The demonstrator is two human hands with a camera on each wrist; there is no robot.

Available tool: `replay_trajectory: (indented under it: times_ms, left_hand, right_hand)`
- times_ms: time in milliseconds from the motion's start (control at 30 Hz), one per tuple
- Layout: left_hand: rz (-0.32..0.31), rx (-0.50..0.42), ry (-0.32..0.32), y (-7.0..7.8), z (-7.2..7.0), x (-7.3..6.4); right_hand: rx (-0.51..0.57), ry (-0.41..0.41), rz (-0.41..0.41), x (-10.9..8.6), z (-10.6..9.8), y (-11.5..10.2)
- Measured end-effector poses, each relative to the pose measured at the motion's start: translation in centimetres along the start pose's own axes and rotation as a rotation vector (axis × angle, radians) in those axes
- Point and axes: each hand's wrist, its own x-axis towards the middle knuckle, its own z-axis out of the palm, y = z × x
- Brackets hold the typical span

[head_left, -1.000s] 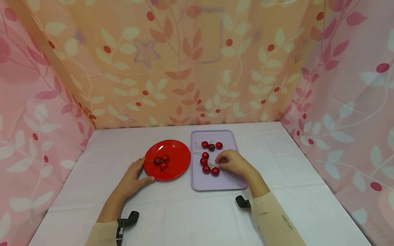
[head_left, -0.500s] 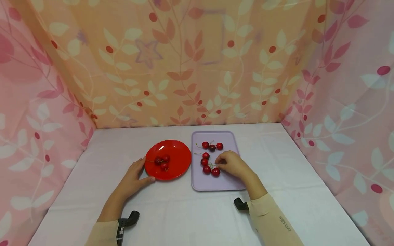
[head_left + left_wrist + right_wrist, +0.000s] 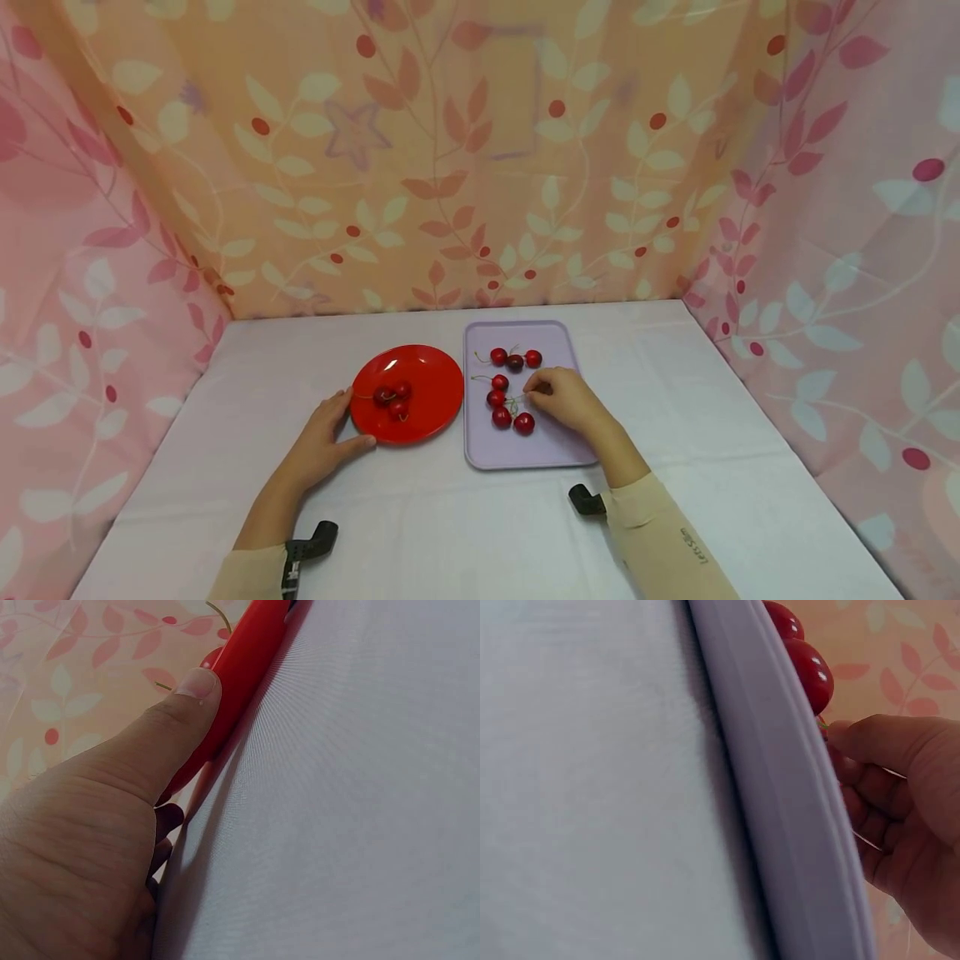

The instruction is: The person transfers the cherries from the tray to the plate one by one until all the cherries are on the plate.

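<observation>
My left hand rests at the near left rim of a red plate, its thumb at the front edge and its fingers along the side. In the left wrist view the thumb lies on the rim. Three red cherries with stems sit on the plate. Over a lilac tray, my right hand pinches a thin green cherry stem between thumb and fingertips. Several cherries lie close by its fingertips on the tray. In the right wrist view the tray's edge hides most of them.
Plate and tray stand side by side on a white-covered table. Three more cherries lie towards the tray's far end. Leaf-patterned curtains enclose the back and both sides.
The right fingertips have shifted slightly away from me, and the stem at them now slants upward more. The left hand, plate and tray keep their places; the head view shifts a little.
</observation>
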Motion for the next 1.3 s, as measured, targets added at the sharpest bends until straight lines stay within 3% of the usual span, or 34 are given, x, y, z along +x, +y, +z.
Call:
replay_trajectory:
  times_ms: [567,1033,1300]
  left_hand:
    - [-0.001,0.001,-0.002,-0.1,0.1,-0.2]
    - [0.004,0.005,-0.017,-0.1,0.3,-0.2]
    - [0.013,-0.011,-0.004,-0.1,0.0,0.0]
  right_hand:
    - [0.108,0.131,0.091,-0.6,-1.9,-0.6]
    - [0.167,0.2,0.068,-0.7,-2.6,-1.5]
    - [0.179,0.205,0.005,0.2,-2.8,-2.9]
